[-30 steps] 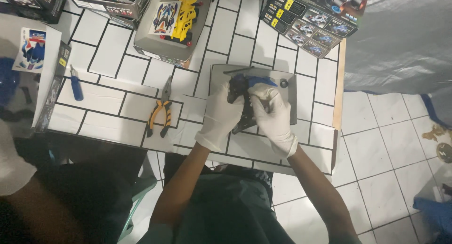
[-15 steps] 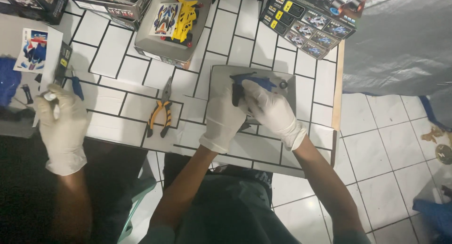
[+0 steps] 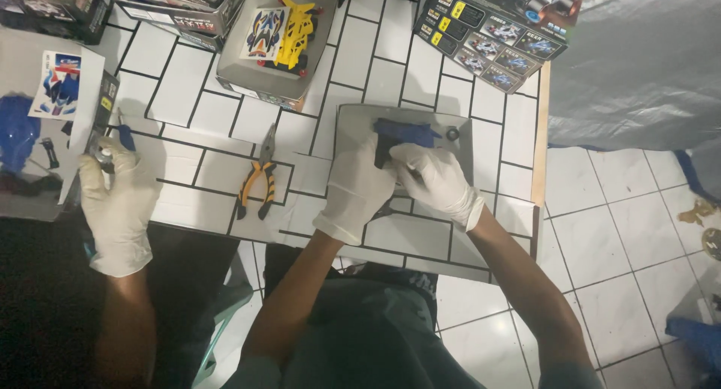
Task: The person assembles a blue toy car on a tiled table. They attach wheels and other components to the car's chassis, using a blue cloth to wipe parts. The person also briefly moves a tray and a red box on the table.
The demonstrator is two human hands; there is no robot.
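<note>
Both my hands wear white gloves and meet over a grey tray (image 3: 353, 122) on the white tiled table. My left hand (image 3: 357, 188) and my right hand (image 3: 437, 180) press together on a dark blue model car part (image 3: 405, 132), whose top end sticks out above my fingers. The rest of the part is hidden under my hands. A small black round piece (image 3: 452, 134) lies on the tray just right of the part.
Orange-handled pliers (image 3: 259, 180) lie left of the tray. A box lid (image 3: 248, 66) behind holds a yellow chassis (image 3: 293, 32) and a sticker sheet (image 3: 264, 30). A co-worker's gloved hand (image 3: 119, 209) holds a small item at the left edge. The table's edge (image 3: 539, 149) is at right.
A co-worker's gloved hand has come in at the left and settled near the table's edge. My hands shifted on the blue part, and its top end now shows.
</note>
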